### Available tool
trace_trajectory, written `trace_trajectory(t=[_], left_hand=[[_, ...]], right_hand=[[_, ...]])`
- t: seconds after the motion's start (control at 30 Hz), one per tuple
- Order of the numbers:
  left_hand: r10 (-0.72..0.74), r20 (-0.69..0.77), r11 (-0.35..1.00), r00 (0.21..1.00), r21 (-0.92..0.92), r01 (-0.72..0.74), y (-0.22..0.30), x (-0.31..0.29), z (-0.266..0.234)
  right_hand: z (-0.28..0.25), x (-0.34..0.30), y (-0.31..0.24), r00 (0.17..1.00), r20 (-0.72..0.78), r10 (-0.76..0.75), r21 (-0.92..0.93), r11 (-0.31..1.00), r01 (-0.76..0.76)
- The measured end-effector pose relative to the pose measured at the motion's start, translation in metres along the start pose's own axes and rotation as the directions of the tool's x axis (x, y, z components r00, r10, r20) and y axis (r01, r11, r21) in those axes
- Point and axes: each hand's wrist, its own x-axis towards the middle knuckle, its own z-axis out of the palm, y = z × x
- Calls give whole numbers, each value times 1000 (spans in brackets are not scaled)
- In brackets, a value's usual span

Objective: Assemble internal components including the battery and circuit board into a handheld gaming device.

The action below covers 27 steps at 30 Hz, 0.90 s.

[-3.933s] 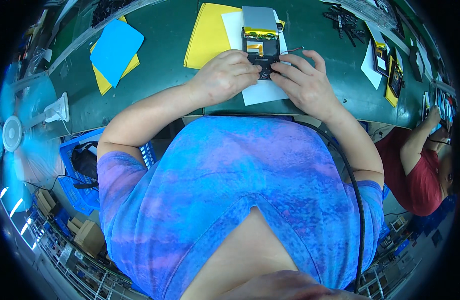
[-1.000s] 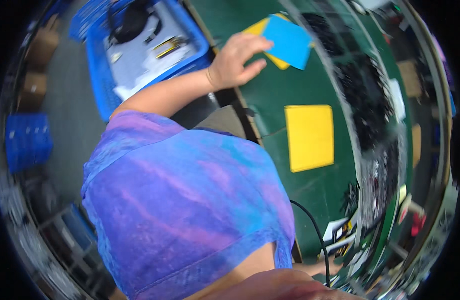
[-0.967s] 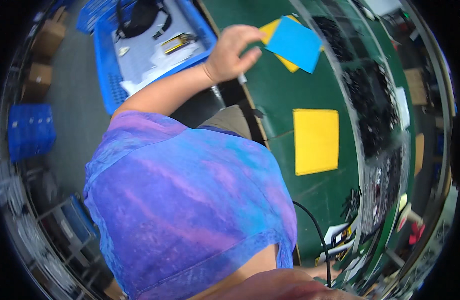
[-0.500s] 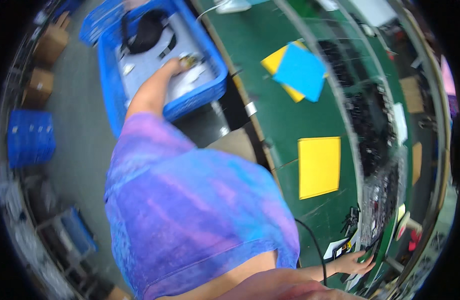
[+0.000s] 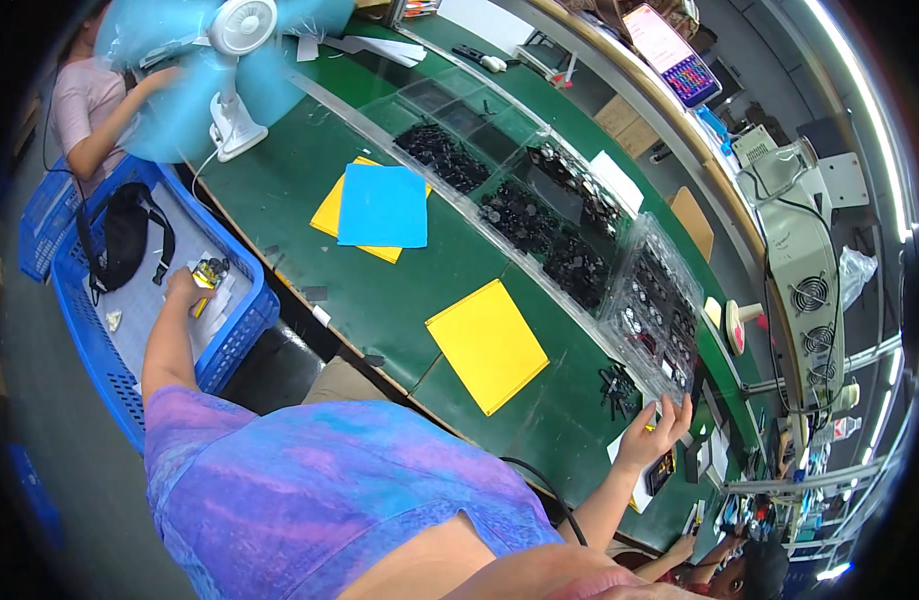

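Observation:
My left hand (image 5: pixel 183 288) reaches into a blue plastic basket (image 5: pixel 242 345) at the left. Its fingers are closed on a small yellow-and-black piece (image 5: pixel 206 288) whose kind I cannot make out. White paper or film lies beside it, and a black waist bag (image 5: pixel 126 238) rests farther back in the basket. My right hand (image 5: pixel 656 436) is over the green bench at the right, its fingers spread and holding nothing visible. The fingertips are at the near end of a clear plastic tray (image 5: pixel 652 310) of dark parts; whether they touch it I cannot tell.
A yellow sheet (image 5: pixel 488 347) and a blue sheet (image 5: pixel 384 206) over another yellow one lie on the green bench (image 5: pixel 370 310). Bins of black parts (image 5: pixel 520 215) run along it. A fan (image 5: pixel 236 120) stands at the far left near another person (image 5: pixel 88 110). More people are at lower right.
My view has swung right, bringing the fan and far bench into sight. My right hand has moved to the near end of the clear tray. My left hand stays in the basket.

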Motion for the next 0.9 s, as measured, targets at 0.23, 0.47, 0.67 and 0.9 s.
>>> trace_trajectory(t=[0.23, 0.47, 0.67, 0.9], left_hand=[[126, -123, 989, 984, 86, -116, 0, 0, 0], [172, -226, 935, 959, -268, -231, -15, -8, -16], [417, -312, 842, 854, -222, -492, 21, -90, -143], [882, -82, 131, 464, -903, -409, 200, -253, -207]], right_hand=[[7, 7, -8, 999, -24, -41, 32, 999, 41], [11, 7, -16, 996, -10, -88, 102, 991, 88], [18, 0, -35, 998, 54, -32, 219, 976, 19], [41, -9, -121, 807, 586, -75, 643, 650, -406]])
